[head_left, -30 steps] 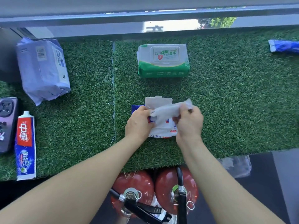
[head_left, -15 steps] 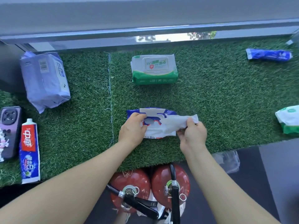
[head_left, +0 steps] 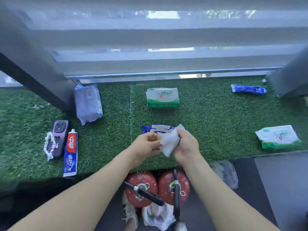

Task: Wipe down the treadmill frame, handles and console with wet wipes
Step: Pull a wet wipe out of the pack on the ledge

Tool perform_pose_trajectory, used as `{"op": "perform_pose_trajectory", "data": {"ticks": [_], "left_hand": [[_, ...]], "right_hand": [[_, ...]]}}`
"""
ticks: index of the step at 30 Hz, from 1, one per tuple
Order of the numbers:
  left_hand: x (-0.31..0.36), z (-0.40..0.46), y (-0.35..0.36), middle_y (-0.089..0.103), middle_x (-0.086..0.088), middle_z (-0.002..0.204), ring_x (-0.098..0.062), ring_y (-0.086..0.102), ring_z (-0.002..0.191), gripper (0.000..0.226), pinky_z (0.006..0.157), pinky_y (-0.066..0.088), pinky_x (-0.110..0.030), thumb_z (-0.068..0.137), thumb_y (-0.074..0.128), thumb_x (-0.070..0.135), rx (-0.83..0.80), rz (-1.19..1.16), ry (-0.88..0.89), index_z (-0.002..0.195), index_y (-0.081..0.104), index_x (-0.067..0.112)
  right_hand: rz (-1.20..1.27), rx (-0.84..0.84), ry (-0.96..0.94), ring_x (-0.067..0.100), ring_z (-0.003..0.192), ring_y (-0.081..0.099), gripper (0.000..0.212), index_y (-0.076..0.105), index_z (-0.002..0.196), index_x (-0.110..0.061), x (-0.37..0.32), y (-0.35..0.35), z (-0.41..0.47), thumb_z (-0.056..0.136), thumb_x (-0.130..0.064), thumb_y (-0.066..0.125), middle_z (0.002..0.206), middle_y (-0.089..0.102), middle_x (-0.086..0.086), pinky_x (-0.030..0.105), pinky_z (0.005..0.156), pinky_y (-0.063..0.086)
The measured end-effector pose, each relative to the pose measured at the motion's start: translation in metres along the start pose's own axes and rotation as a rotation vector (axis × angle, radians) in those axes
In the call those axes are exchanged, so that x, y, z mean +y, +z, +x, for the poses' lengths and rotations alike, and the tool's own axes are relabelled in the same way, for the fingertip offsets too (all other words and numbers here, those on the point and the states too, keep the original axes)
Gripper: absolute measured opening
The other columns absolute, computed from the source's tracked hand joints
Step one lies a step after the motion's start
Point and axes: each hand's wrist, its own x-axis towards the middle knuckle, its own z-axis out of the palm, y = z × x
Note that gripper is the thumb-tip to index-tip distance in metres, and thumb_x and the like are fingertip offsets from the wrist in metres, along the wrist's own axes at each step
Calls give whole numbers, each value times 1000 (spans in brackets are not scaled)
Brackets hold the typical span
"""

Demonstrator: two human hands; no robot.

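While the blue-and-white soft wet-wipe pack (head_left: 155, 129) lies on the green turf just beyond the knuckles, both the left hand (head_left: 146, 144) and right hand (head_left: 186, 145) pinch a crumpled white wipe (head_left: 170, 142) between them, hanging toward the person.

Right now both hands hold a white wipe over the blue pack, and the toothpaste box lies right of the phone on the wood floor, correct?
One error: the toothpaste box and phone lie on green artificial turf, not wood. The rest holds in the head view: left hand and right hand hold the white wipe over the blue pack.
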Motion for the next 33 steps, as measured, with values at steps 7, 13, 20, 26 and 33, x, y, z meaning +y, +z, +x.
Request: {"op": "perform_pose_trajectory", "data": {"ticks": [7,13,20,26,33], "left_hand": [[-14,-119,6,46,3,65,-8,39,55,18,52,33,-18,91,59,6,350,15,272,77,51,15],[-42,-237,37,44,1,70,-11,40,66,20,66,37,-23,94,52,4,579,-91,438,77,48,14],[-49,-391,68,54,4,61,-8,51,53,33,52,45,-18,94,47,38,491,-164,424,70,49,15],[-77,-488,68,56,5,81,-10,53,75,40,72,45,-21,81,57,54,482,-166,367,95,50,17],[-163,-604,45,64,-10,123,-21,62,112,47,91,50,-32,87,64,29,358,-304,635,127,54,7]], "right_hand": [[-192,-134,3,20,56,44,19,56,72,-11,-4,-23,-87,83,2,48,64,50,8,30,57,36],[-336,-243,90,15,59,46,11,52,93,-9,-14,-54,-186,95,-6,41,70,48,6,26,54,44],[-337,-498,169,27,73,55,16,46,103,-1,-12,-40,-326,92,4,35,89,54,20,38,61,48],[-369,-785,219,28,73,55,31,49,118,14,13,-43,-449,97,-4,33,86,57,19,36,69,45],[-425,-937,260,36,96,63,25,55,114,-2,100,-64,-552,100,-12,37,109,65,23,51,90,48]]}}
